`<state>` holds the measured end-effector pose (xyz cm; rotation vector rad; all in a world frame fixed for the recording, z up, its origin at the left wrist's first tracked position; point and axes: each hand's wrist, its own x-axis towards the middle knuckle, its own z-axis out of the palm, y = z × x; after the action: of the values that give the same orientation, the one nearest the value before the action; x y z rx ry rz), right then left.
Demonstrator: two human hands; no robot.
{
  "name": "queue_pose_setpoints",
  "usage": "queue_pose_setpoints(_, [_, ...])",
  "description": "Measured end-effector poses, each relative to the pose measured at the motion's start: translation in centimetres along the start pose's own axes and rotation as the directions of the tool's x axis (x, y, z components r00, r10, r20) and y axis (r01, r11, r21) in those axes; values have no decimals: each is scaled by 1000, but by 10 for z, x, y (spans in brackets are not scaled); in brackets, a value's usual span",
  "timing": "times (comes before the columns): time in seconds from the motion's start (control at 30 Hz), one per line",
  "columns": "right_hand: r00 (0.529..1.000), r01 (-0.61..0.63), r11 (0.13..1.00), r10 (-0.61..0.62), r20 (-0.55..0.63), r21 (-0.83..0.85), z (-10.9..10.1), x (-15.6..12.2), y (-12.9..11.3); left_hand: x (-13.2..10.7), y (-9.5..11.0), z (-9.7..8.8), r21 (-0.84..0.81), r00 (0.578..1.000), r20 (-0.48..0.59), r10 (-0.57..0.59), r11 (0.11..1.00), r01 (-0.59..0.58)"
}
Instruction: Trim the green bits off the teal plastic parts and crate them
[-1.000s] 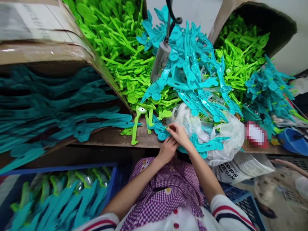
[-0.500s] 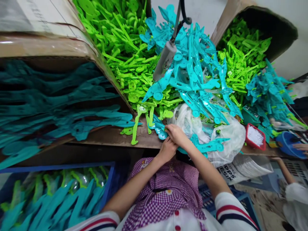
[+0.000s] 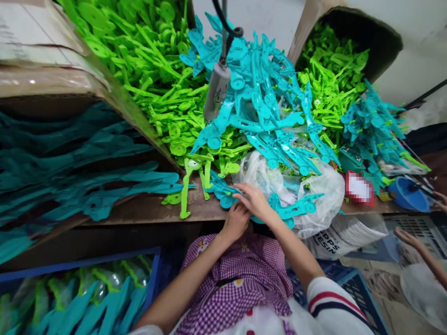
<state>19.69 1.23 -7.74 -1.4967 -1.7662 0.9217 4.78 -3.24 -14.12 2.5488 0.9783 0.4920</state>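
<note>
My left hand [image 3: 236,220] and my right hand [image 3: 254,200] meet at the front edge of the wooden bench [image 3: 153,209]. Both are closed around a teal plastic piece [image 3: 223,191] that lies on the bench; my right hand lies over it, my left grips it from below. A second teal piece [image 3: 296,210] rests just right of my right hand on a clear plastic bag [image 3: 321,188]. Behind them rises a heap of teal parts [image 3: 265,88]. A grey tool [image 3: 216,90] hangs on a cable above the heap.
Lime green parts [image 3: 153,60] spill from a cardboard box at the left, and more green parts [image 3: 331,79] fill a box at the right. A blue crate [image 3: 84,298] of teal and green pieces stands lower left. A blue bowl [image 3: 408,193] and another person's hand [image 3: 407,237] are at the right.
The view has drifted, so everything sits a little further left. My hands stay on the teal piece with small finger movements. Another person's hand has come further into view at the right.
</note>
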Motion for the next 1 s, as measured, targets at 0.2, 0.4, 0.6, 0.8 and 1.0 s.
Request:
queue_pose_setpoints(0.2, [856, -462, 843, 343, -387, -276, -100, -43, 54, -1, 19, -17, -19, 1000, 18, 10, 1000, -10])
queue_pose_setpoints(0.4, [813, -557, 537, 507, -285, -634, -110, 1, 78, 1, 27, -19, -6, 999, 51, 13, 1000, -13])
queue_pose_setpoints(0.6, [794, -488, 425, 578, -186, -763, -101, 41, 80, 7, 33, -26, 27, 988, 126, -93, 996, 91])
queue_pose_setpoints(0.8, [840, -442, 454, 513, -179, -774, -100, 33, 92, 2, 23, -43, 109, 982, 158, -104, 990, 87])
queue_pose_setpoints(1.0, [937, -321, 582, 312, -159, -747, -101, 9, 109, 1, 18, -43, 120, 978, 195, -75, 991, 52])
